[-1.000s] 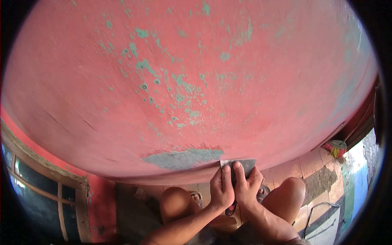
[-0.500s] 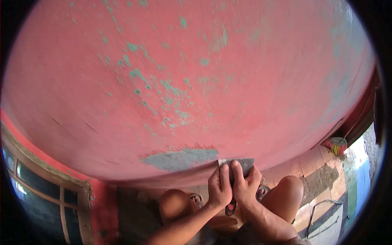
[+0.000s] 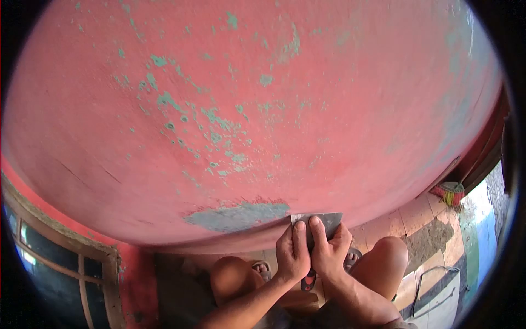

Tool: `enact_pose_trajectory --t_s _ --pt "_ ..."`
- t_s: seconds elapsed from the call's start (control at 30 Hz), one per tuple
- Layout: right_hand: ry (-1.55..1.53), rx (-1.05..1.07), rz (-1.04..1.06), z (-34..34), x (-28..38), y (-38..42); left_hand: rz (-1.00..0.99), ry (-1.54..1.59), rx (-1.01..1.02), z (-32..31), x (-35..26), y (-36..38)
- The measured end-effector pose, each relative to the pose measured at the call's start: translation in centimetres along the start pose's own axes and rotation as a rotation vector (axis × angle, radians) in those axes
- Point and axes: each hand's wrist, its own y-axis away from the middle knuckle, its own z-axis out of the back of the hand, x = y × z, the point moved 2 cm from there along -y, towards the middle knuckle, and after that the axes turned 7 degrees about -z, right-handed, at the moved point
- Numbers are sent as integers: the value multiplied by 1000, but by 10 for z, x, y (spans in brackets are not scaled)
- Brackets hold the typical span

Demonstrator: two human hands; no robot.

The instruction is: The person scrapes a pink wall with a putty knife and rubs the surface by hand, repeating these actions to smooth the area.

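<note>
Both of my hands grip one putty knife (image 3: 329, 221), its wide grey metal blade turned up against the lower part of the pink wall (image 3: 350, 126). My left hand (image 3: 293, 253) wraps the dark handle from the left, thumb laid along the base of the blade. From the other side my right hand (image 3: 330, 249) closes round it, thumb also pressed on the blade. The handle's end, black with red, pokes out below my palms. Just left of the blade lies a bare grey patch (image 3: 238, 216) edged with ragged red paint.
Green flecks show through the paint higher up. A wood-framed window (image 3: 57, 255) is at lower left. My bent knees (image 3: 386, 266) flank my arms. Right of me are floor tiles, a broom head (image 3: 452, 193) with coloured bristles, and a dark cord (image 3: 421, 285) on a pale sheet.
The view has shifted slightly, so the wall's marks sit a little further left. My hands keep the same hold on the putty knife, with the blade still at nearly the same place.
</note>
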Motion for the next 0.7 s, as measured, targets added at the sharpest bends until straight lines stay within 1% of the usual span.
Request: enact_pose_trajectory --t_s 0.03,0.07,0.1,0.17,0.2,0.3,0.33,0.4,0.43,0.47,0.53,0.63,0.7 --pt "15 -6 30 0 -3 0 -21 -26 7 1 0 -4" --pt "30 -10 63 -2 -4 -3 -88 5 -49 -2 5 -5" --pt "1 5 85 -4 -1 -7 -112 -14 -49 -3 2 -10" --pt "-43 24 85 -6 6 -8 -115 -63 -41 -1 -7 -11" --pt "-19 38 33 -5 12 -7 -144 -61 -48 -1 -10 -12" --pt "30 -38 92 -3 -6 -4 -100 -34 -14 -2 1 -7" --pt "-54 -19 50 -4 -9 -5 -142 -66 -23 -3 -1 -9" --pt "-57 0 35 -5 -3 -6 -131 -36 -41 -4 -4 -10" --pt "-51 8 15 -3 2 -6 -111 -21 -51 -5 -3 -8" --pt "22 18 -36 1 8 -4 -65 -18 -36 -4 0 -2" --pt "12 2 1 3 -3 -3 -17 -4 -1 -3 1 -4" --pt "-40 -3 53 -2 -5 -7 -106 -22 -47 -6 -4 -9" --pt "-89 22 75 -5 2 -10 -120 -19 -41 -6 -5 -14"
